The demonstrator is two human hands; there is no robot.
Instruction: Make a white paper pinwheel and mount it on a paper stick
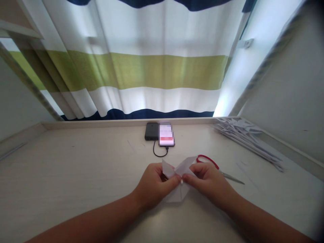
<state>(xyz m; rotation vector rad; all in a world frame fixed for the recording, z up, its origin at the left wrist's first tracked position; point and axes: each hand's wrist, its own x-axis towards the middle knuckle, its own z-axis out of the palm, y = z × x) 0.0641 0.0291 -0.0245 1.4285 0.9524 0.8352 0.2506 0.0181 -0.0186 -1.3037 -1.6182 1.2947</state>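
Note:
Between my two hands is a sheet of white paper (174,196), creased and partly folded, with two flaps standing up at its far side. My left hand (155,184) grips its left side, thumb pressed near the middle crease. On the right side my right hand (210,179) pinches the paper, its thumb almost meeting the left one. Some fingertips are hidden behind the flaps. A pair of scissors (229,176) with a red handle lies just beyond my right hand, which covers part of the handle.
A phone (166,135) with a lit, blurred screen lies beside a black power bank (151,131), joined by a short black cable (160,156). Folded white paper pieces (248,140) are piled at the back right. Behind the table (76,168) hangs a striped curtain (164,71).

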